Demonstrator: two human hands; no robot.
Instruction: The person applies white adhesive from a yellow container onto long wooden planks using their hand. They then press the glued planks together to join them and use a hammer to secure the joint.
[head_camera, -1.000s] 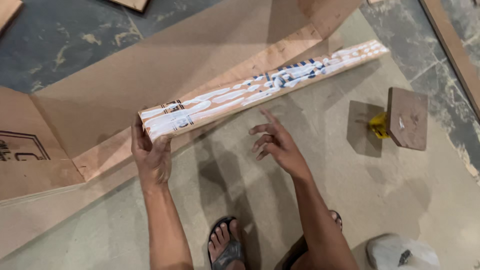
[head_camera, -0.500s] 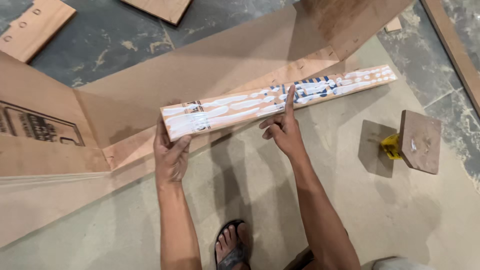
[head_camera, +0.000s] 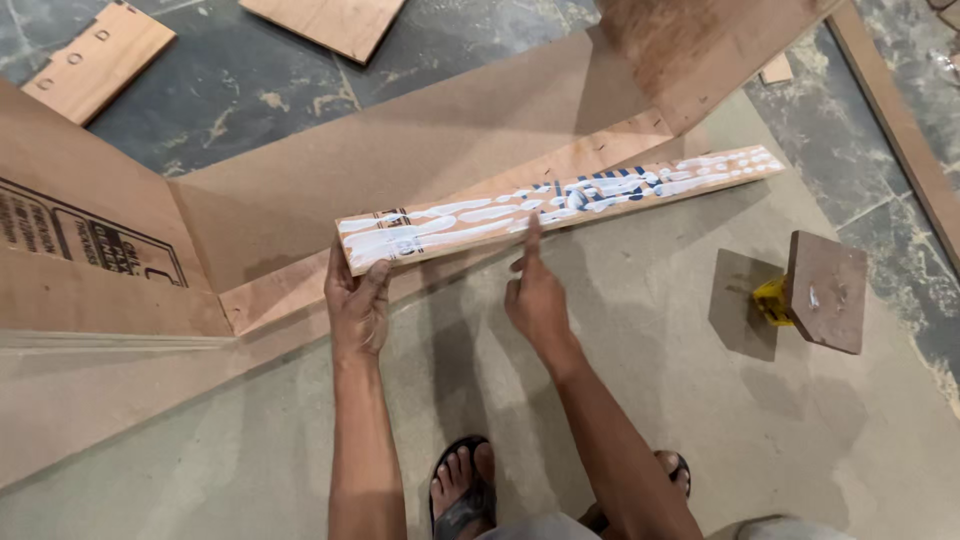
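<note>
Your left hand (head_camera: 358, 305) grips the glue-smeared wood strip (head_camera: 560, 205) at its 8 o'clock end; it runs toward 2 o'clock. Right hand (head_camera: 535, 295), loosely curled, lays its forefinger on the middle.

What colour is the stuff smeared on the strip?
White, over dark blue markings on the wooden strip; head view.

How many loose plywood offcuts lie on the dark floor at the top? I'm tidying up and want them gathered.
2: one with round holes at the upper left, one plain piece at the top centre. More may lie beyond the picture's edge.
</note>
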